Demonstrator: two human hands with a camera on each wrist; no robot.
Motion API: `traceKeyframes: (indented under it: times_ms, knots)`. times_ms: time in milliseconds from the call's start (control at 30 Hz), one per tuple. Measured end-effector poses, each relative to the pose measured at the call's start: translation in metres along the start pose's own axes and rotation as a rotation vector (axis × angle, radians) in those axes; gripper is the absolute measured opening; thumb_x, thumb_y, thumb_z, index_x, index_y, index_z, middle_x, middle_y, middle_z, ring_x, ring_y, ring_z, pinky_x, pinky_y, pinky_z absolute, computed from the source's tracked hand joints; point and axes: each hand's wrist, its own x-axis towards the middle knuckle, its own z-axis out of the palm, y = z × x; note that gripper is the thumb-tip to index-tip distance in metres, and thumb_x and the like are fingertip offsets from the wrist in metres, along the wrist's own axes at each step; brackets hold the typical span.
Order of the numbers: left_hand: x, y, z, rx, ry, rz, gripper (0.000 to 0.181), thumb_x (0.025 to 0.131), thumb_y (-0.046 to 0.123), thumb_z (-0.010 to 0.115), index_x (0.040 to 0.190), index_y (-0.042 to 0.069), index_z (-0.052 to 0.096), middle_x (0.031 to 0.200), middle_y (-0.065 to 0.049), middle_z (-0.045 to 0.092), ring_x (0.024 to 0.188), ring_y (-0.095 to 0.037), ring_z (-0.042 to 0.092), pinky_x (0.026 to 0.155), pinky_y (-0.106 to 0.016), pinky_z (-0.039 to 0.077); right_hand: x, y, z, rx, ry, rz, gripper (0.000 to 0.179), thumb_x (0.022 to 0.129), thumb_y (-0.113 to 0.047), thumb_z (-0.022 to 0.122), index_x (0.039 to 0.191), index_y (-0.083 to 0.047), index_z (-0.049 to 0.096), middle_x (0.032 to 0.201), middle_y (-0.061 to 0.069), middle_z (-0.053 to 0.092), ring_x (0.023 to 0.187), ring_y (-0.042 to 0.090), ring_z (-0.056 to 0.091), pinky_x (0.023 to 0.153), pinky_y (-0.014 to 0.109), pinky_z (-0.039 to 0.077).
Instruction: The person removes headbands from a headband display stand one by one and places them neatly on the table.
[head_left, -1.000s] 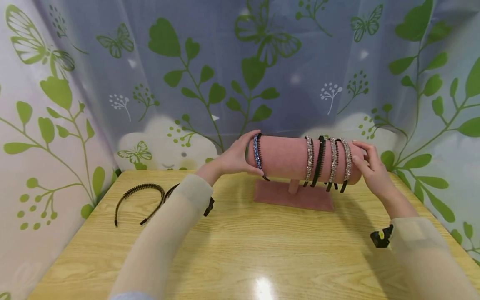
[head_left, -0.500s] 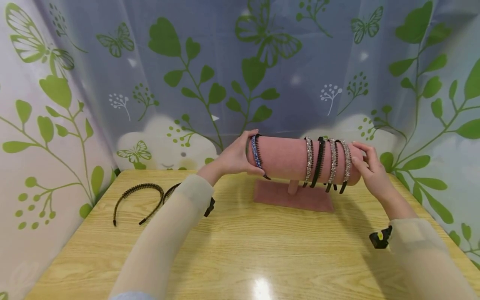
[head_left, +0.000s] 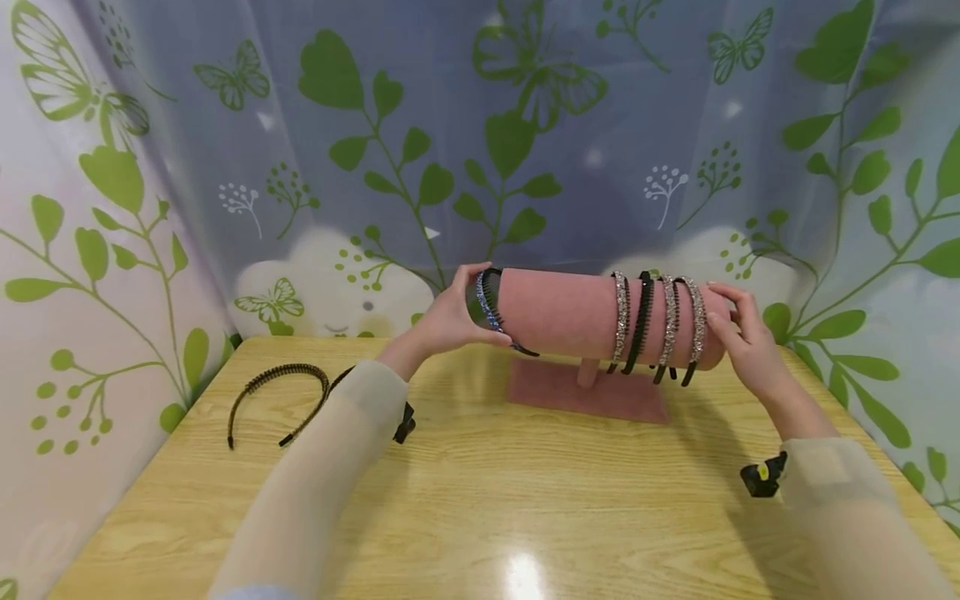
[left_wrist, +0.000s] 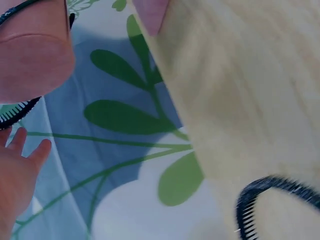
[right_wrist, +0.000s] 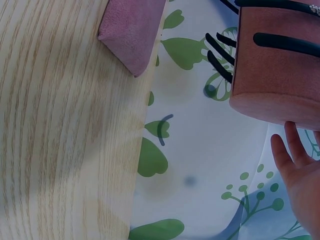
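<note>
A pink velvet headband display stand [head_left: 558,312] stands on the table, its padded roll lying sideways. Off the roll's left end, my left hand [head_left: 442,321] holds a headband with blue glitter [head_left: 489,304], fingers at its top and thumb at its lower side. In the left wrist view, the toothed headband [left_wrist: 22,112] is by the fingertips of my left hand [left_wrist: 17,180], apart from the roll's end. At the right end, my right hand [head_left: 753,354] grips the roll with its thumb in front and fingers behind. The right wrist view shows those fingertips [right_wrist: 291,131] against the end face.
On the roll's right half sit silver glitter headbands [head_left: 621,321] and a black headband [head_left: 640,321]. Dark toothed headbands [head_left: 277,379] lie on the wooden table [head_left: 480,500] at left, partly behind the left sleeve. A leaf-print curtain [head_left: 420,125] hangs around the table.
The blue glitter headband has moved left with my left hand, from around the roll's left end to off it. My right hand stays at the right end.
</note>
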Motion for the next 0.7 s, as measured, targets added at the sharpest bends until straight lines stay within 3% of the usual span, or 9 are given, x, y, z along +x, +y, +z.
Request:
traceKeyframes:
  times_ms: [267, 533, 700]
  knots:
    - [-0.019, -0.023, 0.001, -0.132, 0.069, -0.07, 0.1, 0.071, 0.028, 0.089, 0.148, 0.018, 0.026, 0.153, -0.009, 0.023, 0.144, -0.024, 0.019, 0.112, -0.047, 0.024, 0.0, 0.0, 0.002, -0.002, -0.001, -0.001, 0.047, 0.105, -0.018, 0.042, 0.147, -0.003, 0.027, 0.145, 0.026, 0.031, 0.107, -0.005, 0.038, 0.078, 0.015, 0.036]
    - [-0.038, -0.036, -0.012, -0.144, 0.167, -0.052, 0.095, 0.074, 0.024, 0.087, 0.147, 0.013, 0.027, 0.152, -0.013, 0.026, 0.143, -0.024, 0.022, 0.112, -0.047, 0.023, 0.001, 0.001, 0.002, -0.021, 0.0, 0.019, 0.048, 0.105, -0.019, 0.041, 0.148, -0.004, 0.026, 0.145, 0.025, 0.032, 0.108, -0.006, 0.037, 0.078, 0.016, 0.036]
    - [-0.056, -0.035, -0.024, -0.194, 0.199, -0.059, 0.094, 0.076, 0.02, 0.085, 0.147, 0.01, 0.025, 0.149, -0.009, 0.03, 0.141, -0.025, 0.024, 0.111, -0.048, 0.024, 0.0, 0.001, 0.0, -0.028, 0.0, 0.022, 0.048, 0.105, -0.02, 0.041, 0.148, -0.004, 0.026, 0.145, 0.027, 0.032, 0.108, -0.006, 0.037, 0.078, 0.016, 0.036]
